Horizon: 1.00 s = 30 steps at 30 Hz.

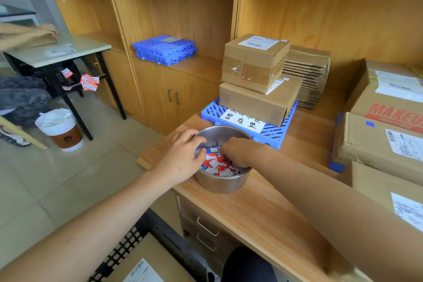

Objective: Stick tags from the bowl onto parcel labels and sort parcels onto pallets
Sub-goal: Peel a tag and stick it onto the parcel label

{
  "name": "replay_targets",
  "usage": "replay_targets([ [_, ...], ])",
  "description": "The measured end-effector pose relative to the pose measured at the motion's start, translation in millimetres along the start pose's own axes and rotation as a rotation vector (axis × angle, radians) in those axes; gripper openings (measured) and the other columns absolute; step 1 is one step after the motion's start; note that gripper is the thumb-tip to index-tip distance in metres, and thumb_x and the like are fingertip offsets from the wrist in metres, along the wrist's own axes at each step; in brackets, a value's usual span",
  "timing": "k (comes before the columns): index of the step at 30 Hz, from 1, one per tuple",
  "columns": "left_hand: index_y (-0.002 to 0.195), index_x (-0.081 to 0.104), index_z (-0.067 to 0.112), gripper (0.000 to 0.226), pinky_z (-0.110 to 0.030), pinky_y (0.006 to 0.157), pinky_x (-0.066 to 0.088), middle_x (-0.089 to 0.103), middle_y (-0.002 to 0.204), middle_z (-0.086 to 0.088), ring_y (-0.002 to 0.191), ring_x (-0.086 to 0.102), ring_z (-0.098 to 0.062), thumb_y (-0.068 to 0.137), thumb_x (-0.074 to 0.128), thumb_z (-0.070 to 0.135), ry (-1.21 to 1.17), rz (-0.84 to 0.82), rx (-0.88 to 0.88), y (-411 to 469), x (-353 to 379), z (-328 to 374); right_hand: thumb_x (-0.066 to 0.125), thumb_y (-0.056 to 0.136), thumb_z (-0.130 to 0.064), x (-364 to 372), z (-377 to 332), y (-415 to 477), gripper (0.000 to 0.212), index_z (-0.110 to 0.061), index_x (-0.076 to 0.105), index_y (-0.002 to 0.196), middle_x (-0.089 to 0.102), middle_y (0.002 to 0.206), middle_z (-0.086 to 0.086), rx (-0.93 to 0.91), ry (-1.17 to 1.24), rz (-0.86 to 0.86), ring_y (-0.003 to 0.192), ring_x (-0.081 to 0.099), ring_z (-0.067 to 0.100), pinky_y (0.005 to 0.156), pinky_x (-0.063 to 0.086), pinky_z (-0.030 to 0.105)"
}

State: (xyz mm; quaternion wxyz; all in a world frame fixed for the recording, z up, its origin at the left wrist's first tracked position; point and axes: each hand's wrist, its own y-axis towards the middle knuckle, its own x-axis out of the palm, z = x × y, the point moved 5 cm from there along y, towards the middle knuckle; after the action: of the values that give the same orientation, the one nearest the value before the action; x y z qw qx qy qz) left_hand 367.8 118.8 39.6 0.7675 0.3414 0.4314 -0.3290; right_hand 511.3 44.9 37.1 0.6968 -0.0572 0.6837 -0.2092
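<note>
Since the tags [217, 163] are just tiny squares of red, blue and white paper heaped loose in the metal bowl [219, 182], they're going to be fiddly more than anything. My guess is they weigh basically nothing, bend if you pinch too hard, and probably cling to each other, so grabbing exactly one is the hard bit. Best bet is a fingertip pinch on one edge of a single tag sitting on top of the pile, not a scoop.

Right now the bowl sits on the wooden desk [263, 213], near its left edge, just in front of the blue pallet [274, 135] that carries two stacked parcels [254, 64]. The left hand [180, 155] is wrapped over the near-left rim, fingers curled onto the steel, which looks like bracing so the bowl doesn't skate around; polished steel on a smooth desktop would slide easily. The right hand [235, 152] is down inside the bowl with fingers bunched among the tags. Whether it's actually got one pinched I can't tell, the fingertips are buried.

More parcels [380, 144] with white labels sit at the right end of the desk, and a second set of blue pallets [164, 49] sits back on the shelf. Those boxes look stiff and easy enough to take two-handed by the sides; the tags are the picky part.
</note>
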Motion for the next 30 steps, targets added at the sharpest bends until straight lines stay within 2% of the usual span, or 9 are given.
replay_targets([
  [3,0.137,0.056,0.023,0.037,-0.032,0.110,0.035,0.038,0.150,0.004,0.140,0.031,-0.018,0.102,0.048,0.032,0.004,0.006,0.003,-1,0,0,0.057,0.100,-0.018,0,-1,1,0.024,-0.015,0.062,0.123,0.062,0.108,0.003,-0.016,-0.013,0.009,0.089,0.056,0.020,0.078,0.039,0.026],
  [6,0.138,0.054,0.023,0.038,-0.033,0.111,0.035,0.038,0.149,0.005,0.139,0.031,-0.018,0.102,0.048,0.032,0.020,-0.003,0.004,0,-1,1,0.059,0.098,-0.013,-4,-2,-6,0.027,-0.016,0.061,0.124,0.063,0.118,0.006,-0.008,-0.006,0.010,0.092,0.056,0.020,0.077,0.041,0.026],
  [10,0.140,0.053,0.024,0.040,-0.034,0.111,0.038,0.039,0.149,0.005,0.139,0.031,-0.017,0.101,0.048,0.034,0.042,-0.024,0.000,1,-2,1,0.062,0.095,-0.014,-9,-2,-13,0.028,-0.016,0.063,0.123,0.062,0.121,0.007,-0.008,-0.002,0.055,0.103,0.061,0.025,0.090,0.052,0.034],
  [14,0.139,0.055,0.022,0.041,-0.037,0.112,0.038,0.046,0.144,0.004,0.136,0.034,-0.019,0.100,0.050,0.033,0.082,-0.012,0.020,1,-6,7,0.061,0.094,-0.017,-18,4,-18,0.028,-0.020,0.066,0.122,0.062,0.121,0.007,-0.007,-0.011,0.120,0.102,0.061,0.028,0.074,0.046,0.034],
  [19,0.137,0.057,0.021,0.039,-0.036,0.111,0.039,0.050,0.139,0.005,0.133,0.037,-0.018,0.100,0.050,0.031,0.071,0.013,0.030,-1,-11,21,0.056,0.096,-0.017,-32,8,-35,0.029,-0.027,0.066,0.122,0.061,0.112,0.005,0.010,0.002,0.179,0.093,0.057,0.025,0.071,0.041,0.032],
  [21,0.135,0.059,0.020,0.038,-0.037,0.111,0.038,0.051,0.138,0.005,0.133,0.037,-0.018,0.099,0.050,0.030,0.069,0.020,0.032,-1,-14,26,0.055,0.096,-0.017,-36,8,-42,0.027,-0.026,0.067,0.118,0.058,0.104,0.005,0.019,0.034,0.204,0.093,0.058,0.026,0.073,0.046,0.033],
  [24,0.130,0.062,0.019,0.036,-0.037,0.111,0.037,0.053,0.135,0.004,0.131,0.039,-0.021,0.096,0.052,0.027,0.072,0.051,0.049,-1,-19,37,0.054,0.091,-0.015,-38,17,-53,0.022,-0.020,0.070,0.106,0.067,0.103,0.007,0.044,0.137,0.256,0.094,0.063,0.028,0.081,0.055,0.040],
  [27,0.127,0.066,0.019,0.034,-0.035,0.108,0.037,0.056,0.132,0.003,0.128,0.044,-0.023,0.095,0.055,0.026,0.066,0.071,0.082,3,-19,57,0.058,0.092,-0.012,-44,32,-81,0.018,-0.016,0.073,0.100,0.071,0.100,0.002,0.042,0.259,0.344,0.092,0.060,0.020,0.081,0.048,0.029],
  [30,0.120,0.069,0.020,0.031,-0.038,0.107,0.040,0.059,0.128,0.004,0.125,0.047,-0.024,0.094,0.054,0.027,0.014,0.090,0.128,7,-14,85,0.059,0.094,-0.010,-45,57,-118,0.020,-0.012,0.075,0.106,0.072,0.104,0.001,0.078,0.346,0.437,0.094,0.062,0.019,0.077,0.039,0.020],
])
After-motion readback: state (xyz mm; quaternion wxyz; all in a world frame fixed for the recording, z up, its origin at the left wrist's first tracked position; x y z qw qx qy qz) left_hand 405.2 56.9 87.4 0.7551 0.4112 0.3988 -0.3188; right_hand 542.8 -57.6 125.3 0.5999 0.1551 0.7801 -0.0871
